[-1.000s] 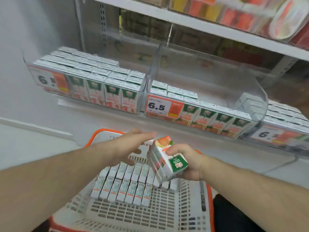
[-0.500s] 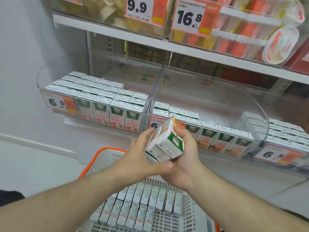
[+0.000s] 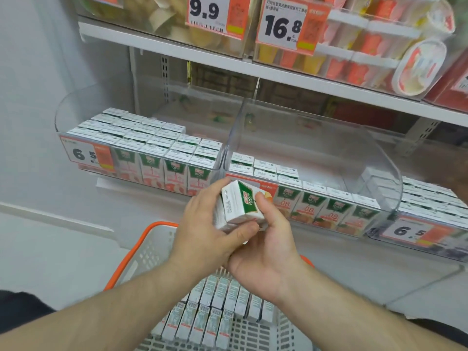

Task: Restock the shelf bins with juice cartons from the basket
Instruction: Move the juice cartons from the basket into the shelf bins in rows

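Both hands, left point(image 3: 202, 231) and right point(image 3: 266, 249), grasp a carton stack point(image 3: 240, 205) above the basket point(image 3: 152, 252), at 6 o'clock from the middle bin point(image 3: 354, 150). Step: transfer. Next: lift into the bin's empty rear, probably.

Held cartons point(image 3: 239, 205), showing white sides with a green panel and fine grey print. Basket point(image 3: 131, 259), at 6 o'clock, wearing an orange rim over a white lattice wall; cartons in basket point(image 3: 215, 315) showing white tops with grey print and thin red strips. Left bin cartons point(image 3: 162, 158), at 10 o'clock, showing white tops, green bands, pink-red fruit below. Middle bin cartons point(image 3: 329, 211), at 3 o'clock, showing green bands over orange fruit. Price tags point(image 3: 291, 26), at 12 o'clock, carrying black digits on white beside orange blocks. Shelf board point(image 3: 304, 79) looking white.
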Tool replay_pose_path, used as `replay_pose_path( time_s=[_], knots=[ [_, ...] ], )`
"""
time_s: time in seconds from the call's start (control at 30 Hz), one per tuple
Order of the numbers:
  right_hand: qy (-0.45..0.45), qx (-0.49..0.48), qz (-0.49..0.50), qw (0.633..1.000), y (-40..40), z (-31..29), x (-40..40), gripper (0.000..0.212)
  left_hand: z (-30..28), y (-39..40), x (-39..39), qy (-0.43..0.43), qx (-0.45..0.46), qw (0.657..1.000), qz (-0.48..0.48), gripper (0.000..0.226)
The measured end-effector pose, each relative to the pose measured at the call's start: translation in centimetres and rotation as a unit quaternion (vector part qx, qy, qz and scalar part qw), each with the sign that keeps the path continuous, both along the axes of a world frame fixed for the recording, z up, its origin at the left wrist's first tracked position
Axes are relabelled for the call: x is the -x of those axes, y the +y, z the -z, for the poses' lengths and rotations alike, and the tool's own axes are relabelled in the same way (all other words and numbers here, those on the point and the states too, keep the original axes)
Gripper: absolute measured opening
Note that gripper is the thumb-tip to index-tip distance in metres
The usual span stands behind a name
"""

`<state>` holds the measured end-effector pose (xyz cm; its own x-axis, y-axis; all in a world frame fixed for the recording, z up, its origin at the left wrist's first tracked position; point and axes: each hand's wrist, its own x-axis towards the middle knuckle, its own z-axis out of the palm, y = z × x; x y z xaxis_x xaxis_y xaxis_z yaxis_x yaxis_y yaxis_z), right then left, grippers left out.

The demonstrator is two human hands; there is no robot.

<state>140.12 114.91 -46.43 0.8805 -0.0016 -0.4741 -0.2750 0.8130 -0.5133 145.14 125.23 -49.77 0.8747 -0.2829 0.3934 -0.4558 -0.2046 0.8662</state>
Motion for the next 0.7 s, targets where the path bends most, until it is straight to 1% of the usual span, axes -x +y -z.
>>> replay_pose_path(
  time_s=[0.07,0.13,0.17,0.2,0.23,0.27,0.3,0.37,0.4,0.47,0.5,0.53,0.57,0.6,0.63,0.67,0.7],
  knots=[
    [0.014,0.058,-0.030,0.998,-0.2,-0.1,0.1,0.064,-0.4,0.2,-0.6,0.032,0.042,0.998,0.029,0.062],
    [0.033,0.154,-0.087,0.984,-0.6,-0.8,0.3,0.078,-0.9,0.6,-1.2,0.037,0.056,0.996,0.053,0.056],
    [0.041,0.217,-0.119,0.968,-0.9,-1.1,0.4,0.088,-1.1,0.9,-1.6,0.035,0.051,0.996,0.063,0.055],
    [0.043,0.290,-0.145,0.945,-1.1,-1.6,0.5,0.094,-1.3,1.1,-1.9,0.032,0.041,0.996,0.072,0.055],
    [0.038,0.366,-0.154,0.917,-1.3,-2.0,0.6,0.095,-1.6,1.3,-2.3,0.029,0.024,0.996,0.081,0.055],
    [0.033,0.439,-0.142,0.887,-1.7,-2.3,0.6,0.094,-1.7,1.6,-2.7,0.026,-0.001,0.996,0.089,0.056],
    [0.020,0.507,-0.106,0.855,-2.4,-2.4,0.5,0.091,-2.0,1.8,-3.0,0.022,-0.031,0.994,0.099,0.056],
    [-0.056,0.610,-0.027,0.790,-4.1,-2.3,0.4,0.085,-2.5,2.2,-3.3,0.008,-0.094,0.989,0.117,0.057],
    [-0.107,0.650,-0.028,0.752,-4.9,-2.4,0.3,0.088,-2.8,2.3,-3.3,0.001,-0.121,0.985,0.121,0.058],
    [-0.190,0.681,-0.107,0.699,-6.0,-2.5,0.3,0.095,-3.4,2.2,-3.3,-0.007,-0.157,0.979,0.131,0.058],
    [-0.210,0.690,-0.145,0.677,-6.1,-2.5,0.3,0.093,-3.5,2.0,-3.3,-0.003,-0.161,0.977,0.137,0.060],
    [-0.226,0.702,-0.164,0.655,-6.2,-2.4,0.2,0.086,-3.7,1.7,-3.3,0.000,-0.164,0.976,0.141,0.064],
    [-0.232,0.715,-0.161,0.640,-6.2,-2.5,0.2,0.075,-3.7,1.4,-3.5,-0.001,-0.170,0.975,0.143,0.071],
    [-0.226,0.722,-0.144,0.638,-6.3,-2.7,0.1,0.064,-3.8,1.0,-3.6,-0.005,-0.181,0.973,0.145,0.078],
    [-0.220,0.720,-0.119,0.647,-6.4,-3.1,0.0,0.054,-4.0,0.6,-3.8,-0.002,-0.184,0.972,0.147,0.084],
    [-0.214,0.711,-0.082,0.664,-6.9,-3.8,-0.3,0.046,-4.2,0.2,-4.0,0.011,-0.181,0.973,0.145,0.089],
    [-0.204,0.690,-0.030,0.694,-7.5,-4.6,-0.7,0.037,-4.4,-0.3,-4.3,0.027,-0.176,0.974,0.139,0.089]
  ],
)
